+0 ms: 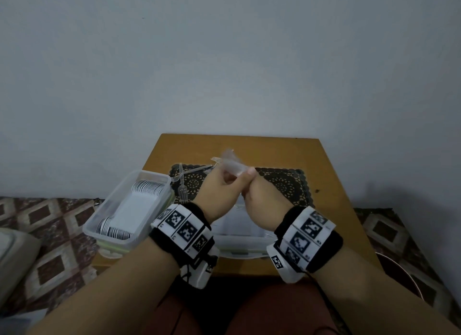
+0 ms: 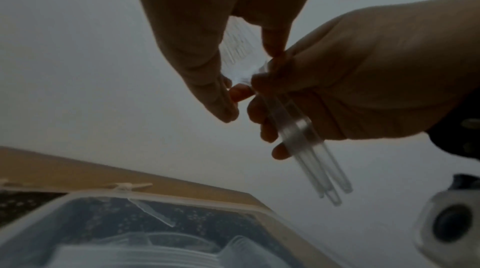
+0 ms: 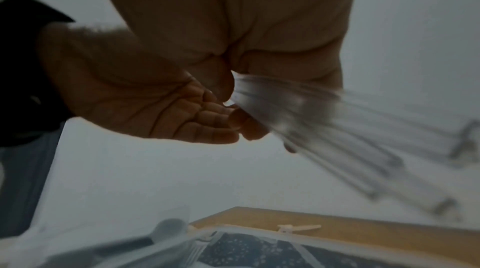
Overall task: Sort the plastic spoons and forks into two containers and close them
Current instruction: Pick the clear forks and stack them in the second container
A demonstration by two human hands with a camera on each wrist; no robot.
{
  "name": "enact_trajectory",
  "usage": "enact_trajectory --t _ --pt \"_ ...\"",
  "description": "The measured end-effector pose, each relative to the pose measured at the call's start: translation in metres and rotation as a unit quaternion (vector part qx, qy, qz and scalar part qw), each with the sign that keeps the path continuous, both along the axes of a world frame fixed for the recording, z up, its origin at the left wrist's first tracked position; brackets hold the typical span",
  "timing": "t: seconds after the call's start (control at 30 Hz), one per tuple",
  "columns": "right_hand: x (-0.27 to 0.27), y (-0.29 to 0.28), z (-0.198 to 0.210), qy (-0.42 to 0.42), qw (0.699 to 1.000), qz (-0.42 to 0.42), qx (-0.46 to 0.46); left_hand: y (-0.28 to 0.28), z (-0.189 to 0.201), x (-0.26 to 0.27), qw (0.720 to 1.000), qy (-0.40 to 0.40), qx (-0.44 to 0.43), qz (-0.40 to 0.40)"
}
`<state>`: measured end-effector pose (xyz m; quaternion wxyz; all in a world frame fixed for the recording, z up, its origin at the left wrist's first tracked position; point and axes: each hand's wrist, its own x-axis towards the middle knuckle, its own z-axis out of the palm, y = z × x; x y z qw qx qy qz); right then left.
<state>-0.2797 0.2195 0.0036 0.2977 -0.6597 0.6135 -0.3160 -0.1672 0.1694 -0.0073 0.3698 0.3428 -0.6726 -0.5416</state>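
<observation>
Both hands meet above the middle of the table around a bundle of clear plastic forks (image 1: pixel 233 163). My right hand (image 1: pixel 249 185) grips the handles (image 2: pixel 301 132). My left hand (image 1: pixel 228 181) pinches the bundle near the tined ends (image 2: pixel 239 46). The right wrist view shows the bundle (image 3: pixel 298 112) blurred. A clear container (image 1: pixel 99 219) at the left holds stacked white spoons (image 1: pixel 134 210). A second clear container (image 1: pixel 239 237) sits under my hands. Loose clear forks (image 1: pixel 183 185) lie on the black lace mat (image 1: pixel 282 185).
The small wooden table (image 1: pixel 324 175) stands against a plain wall. The left container overhangs the table's left edge. Patterned fabric (image 1: pixel 50 234) lies on both sides of the table, and my knees are at the near edge.
</observation>
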Motion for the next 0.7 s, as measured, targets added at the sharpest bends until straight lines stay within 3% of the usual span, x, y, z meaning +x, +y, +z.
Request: enact_trajectory --t 0.07,0.13,0.3,0.47,0.7 --pt "0.004 -0.001 -0.003 0.145 0.988 -0.048 0.031 -0.002 0.002 0.0 1.0 0.002 0.002 0.007" --pt "0.001 0.002 -0.006 0.227 0.97 -0.077 0.028 -0.002 -0.001 0.0 0.999 0.019 0.051 0.004" --pt "0.001 0.006 -0.019 0.256 0.965 -0.037 -0.038 0.0 -0.005 -0.003 0.974 0.116 0.183 0.061" --pt "0.001 0.004 -0.038 0.353 0.933 -0.03 -0.068 0.001 -0.006 -0.004 0.943 0.188 0.267 0.068" --pt "-0.012 0.004 -0.04 0.393 0.918 -0.004 -0.055 -0.01 -0.026 0.012 0.959 0.116 0.234 0.107"
